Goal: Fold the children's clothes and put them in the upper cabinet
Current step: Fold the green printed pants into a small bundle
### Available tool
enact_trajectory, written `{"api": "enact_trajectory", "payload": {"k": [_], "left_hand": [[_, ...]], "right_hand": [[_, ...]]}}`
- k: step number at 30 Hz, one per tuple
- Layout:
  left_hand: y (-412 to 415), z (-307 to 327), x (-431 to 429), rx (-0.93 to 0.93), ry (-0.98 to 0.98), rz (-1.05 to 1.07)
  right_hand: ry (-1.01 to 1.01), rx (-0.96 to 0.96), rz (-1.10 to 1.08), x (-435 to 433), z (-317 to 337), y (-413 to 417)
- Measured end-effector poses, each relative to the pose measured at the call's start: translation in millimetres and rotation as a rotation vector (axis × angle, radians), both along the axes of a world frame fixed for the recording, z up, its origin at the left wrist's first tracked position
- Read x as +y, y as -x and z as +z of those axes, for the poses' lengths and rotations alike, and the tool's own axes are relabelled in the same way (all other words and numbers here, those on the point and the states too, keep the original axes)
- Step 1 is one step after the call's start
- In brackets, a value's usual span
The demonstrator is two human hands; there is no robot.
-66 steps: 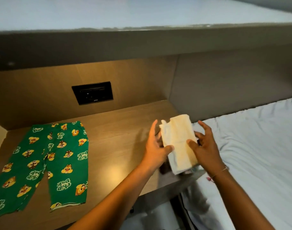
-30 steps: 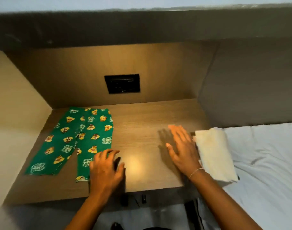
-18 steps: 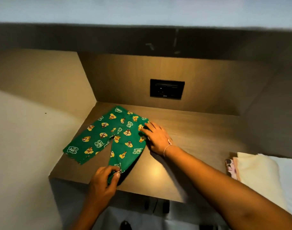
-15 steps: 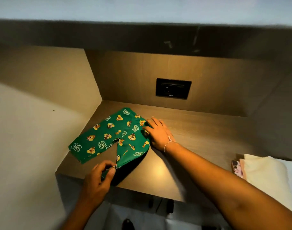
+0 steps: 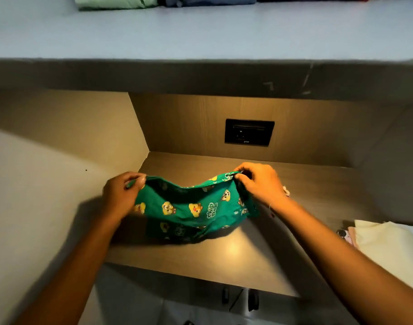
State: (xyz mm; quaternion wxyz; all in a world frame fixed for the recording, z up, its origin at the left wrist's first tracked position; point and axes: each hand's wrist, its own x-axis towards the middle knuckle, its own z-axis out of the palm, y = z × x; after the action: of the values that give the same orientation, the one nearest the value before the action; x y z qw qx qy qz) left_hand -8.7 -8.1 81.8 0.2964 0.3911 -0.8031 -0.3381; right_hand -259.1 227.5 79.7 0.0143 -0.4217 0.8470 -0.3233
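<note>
The green children's trousers (image 5: 189, 212) with yellow cartoon prints hang doubled over just above the wooden shelf (image 5: 259, 252). My left hand (image 5: 120, 195) pinches their upper left edge, and my right hand (image 5: 257, 184) pinches the upper right edge. The cloth sags between the two hands and its lower part touches the shelf. A folded cream garment (image 5: 383, 242) lies at the right edge on the bed, with a pink patterned piece (image 5: 347, 235) beside it.
Above the niche runs a pale upper shelf (image 5: 200, 34) holding folded clothes (image 5: 116, 2) at its back. A black socket plate (image 5: 249, 132) sits in the niche's rear wall. A slanted side wall (image 5: 60, 148) closes the left.
The trousers lay flat on the shelf half a second ago. Now one leg is folded over the other and both hands have lifted the cloth by its top edge. The view has tilted up.
</note>
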Motion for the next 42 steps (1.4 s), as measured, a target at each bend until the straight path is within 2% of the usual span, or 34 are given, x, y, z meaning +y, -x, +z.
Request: {"api": "enact_trajectory", "payload": {"k": [2,5,9,12,15,19,21,26,32,36,42], "left_hand": [[38.6,5.7,-18.3,-0.059,-0.029,-0.001],[77.9,40.4,-32.9,0.115,-0.053,0.05],[72.6,90.1,-22.6,0.429,0.172,-0.015],[42.9,76.4,5.7,0.463,0.268,-0.171],[21.7,12.6,32.8,0.296,0.206,-0.378],[-5.5,-70.6,45.7,-0.196,0.146,-0.521],[-12.5,-84.9,44.9,-0.36,0.123,-0.564],[54.0,-78.2,59.1,-0.355,0.239,-0.688],[185.6,-83.2,91.8,-0.625,0.463,-0.903],[210.4,-101.4,74.7,-0.875,0.485,-0.854],[225.5,-101.6,66.7,-0.925,0.399,-0.844]], "right_hand": [[-0.048,-0.034,-0.057,-8.1,15.2,8.1],[0.104,0.041,-0.147,-8.6,55.0,17.2],[0.356,0.167,-0.144,33.3,91.5,4.1],[0.336,0.285,-0.094,86.9,61.2,-32.7],[0.138,0.278,-0.063,132.6,-7.1,-71.1],[-0.219,0.16,-0.021,175.8,-73.4,-101.8],[-0.255,0.077,-0.079,186.5,-80.7,-107.4],[-0.102,-0.03,-0.316,162.1,-70.3,-98.6],[-0.532,-0.075,-0.434,129.9,-101.9,-85.6],[-0.565,-0.066,-0.453,139.8,-119.9,-81.7],[-0.578,-0.061,-0.455,139.4,-121.2,-71.6]]}}
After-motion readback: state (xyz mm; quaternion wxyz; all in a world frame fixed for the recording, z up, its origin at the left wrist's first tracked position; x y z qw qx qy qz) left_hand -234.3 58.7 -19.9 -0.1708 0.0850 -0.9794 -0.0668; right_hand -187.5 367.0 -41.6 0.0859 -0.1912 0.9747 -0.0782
